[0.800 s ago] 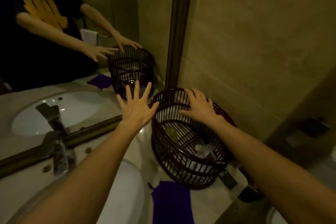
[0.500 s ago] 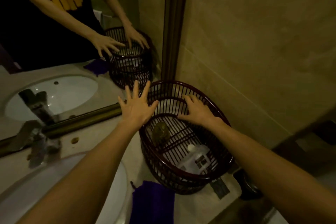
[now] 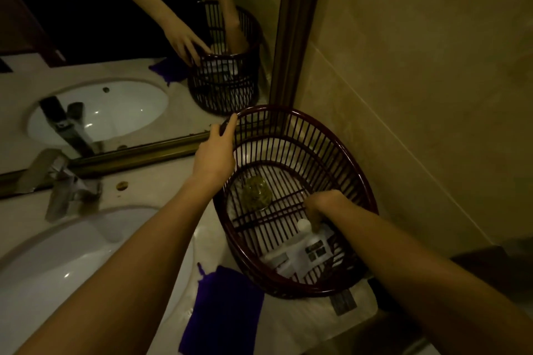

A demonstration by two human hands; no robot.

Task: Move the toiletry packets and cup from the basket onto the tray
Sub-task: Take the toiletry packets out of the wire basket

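A dark red slatted basket [image 3: 331, 135] stands on the counter by the right wall. Inside it a greenish glass cup [image 3: 256, 193] rests on the bottom slats. White toiletry packets [image 3: 302, 256] lie at the near end, with a small white cap [image 3: 304, 224] beside them. My left hand [image 3: 215, 153] grips the basket's far left rim. My right hand [image 3: 326, 204] is down inside the basket, its fingers curled at the packets' upper edge. Whether it holds one is hidden. No tray is clearly in view.
A purple cloth [image 3: 225, 311] lies on the counter in front of the basket. The white sink [image 3: 57, 268] and metal faucet [image 3: 66, 190] are on the left, below the mirror [image 3: 115, 37]. A tiled wall [image 3: 418, 95] is close on the right. A grey tag [image 3: 343, 301] pokes out under the basket.
My right hand dropped from the basket's far rim down onto the packets. My left hand moved from hovering with spread fingers to gripping the rim. The view tilted downward.
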